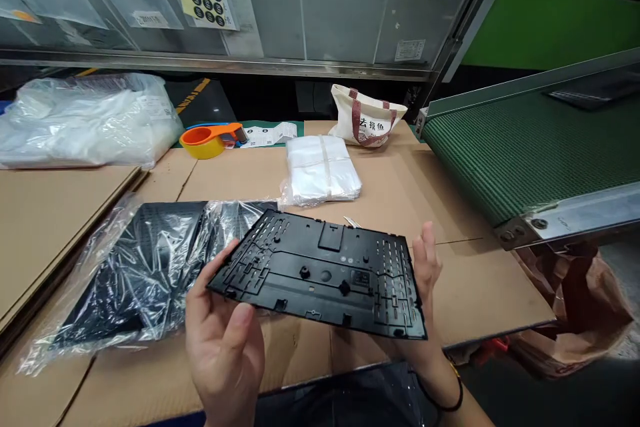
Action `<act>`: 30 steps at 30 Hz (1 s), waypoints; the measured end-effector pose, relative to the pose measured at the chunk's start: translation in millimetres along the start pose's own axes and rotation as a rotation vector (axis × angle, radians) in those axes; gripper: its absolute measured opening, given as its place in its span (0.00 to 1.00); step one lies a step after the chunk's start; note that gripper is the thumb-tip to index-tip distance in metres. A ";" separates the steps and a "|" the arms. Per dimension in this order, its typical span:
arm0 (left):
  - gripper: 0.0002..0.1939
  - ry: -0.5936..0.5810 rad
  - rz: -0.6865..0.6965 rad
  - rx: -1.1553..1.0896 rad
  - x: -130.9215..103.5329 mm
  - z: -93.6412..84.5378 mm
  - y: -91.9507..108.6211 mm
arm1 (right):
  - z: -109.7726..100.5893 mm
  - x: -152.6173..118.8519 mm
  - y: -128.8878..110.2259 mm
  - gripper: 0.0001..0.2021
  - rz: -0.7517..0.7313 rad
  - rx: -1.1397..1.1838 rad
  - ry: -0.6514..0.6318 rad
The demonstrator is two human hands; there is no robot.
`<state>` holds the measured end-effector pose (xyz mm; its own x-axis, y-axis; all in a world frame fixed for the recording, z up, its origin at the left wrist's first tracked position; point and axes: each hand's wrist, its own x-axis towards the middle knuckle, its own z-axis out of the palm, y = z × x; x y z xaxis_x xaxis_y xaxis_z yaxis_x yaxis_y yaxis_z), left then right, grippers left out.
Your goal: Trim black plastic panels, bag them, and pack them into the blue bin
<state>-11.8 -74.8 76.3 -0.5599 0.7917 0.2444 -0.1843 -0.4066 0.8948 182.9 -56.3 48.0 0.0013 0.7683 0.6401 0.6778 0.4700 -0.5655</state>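
Note:
A black plastic panel [325, 277] with rows of slots at both ends is held up, tilted, above the cardboard-covered table. My left hand [225, 340] grips its left end, thumb near the front edge and fingers underneath. At the right end my right hand [425, 287] supports the panel from the side and below, its fingers pointing up and partly hidden behind it. Behind my left hand, black parts in clear plastic wrap [145, 267] lie on the table. A stack of white plastic bags [323, 170] sits beyond the panel.
The cardboard surface [480, 287] borders a green conveyor belt [530, 140] on the right. Along the back are a bulky plastic bag [90, 120], an orange tape dispenser [210, 139] and a cloth bag [367, 117]. A paper bag [575, 307] stands below the conveyor.

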 end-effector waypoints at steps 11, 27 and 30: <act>0.25 0.135 0.124 0.052 -7.1 9.1 2.2 | 5.7 -1.3 -12.3 0.39 0.147 0.334 -0.101; 0.25 0.147 0.194 0.128 -21.6 11.9 -11.2 | 5.4 -2.1 -1.9 0.29 0.119 0.330 0.037; 0.26 0.147 0.183 0.092 -24.0 10.7 -14.4 | 5.0 -1.9 -0.2 0.29 0.163 0.441 0.039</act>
<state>12.9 -83.1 61.5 -0.6898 0.6310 0.3550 0.0019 -0.4888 0.8724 179.1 -55.7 44.3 0.1147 0.8346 0.5388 0.2898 0.4907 -0.8217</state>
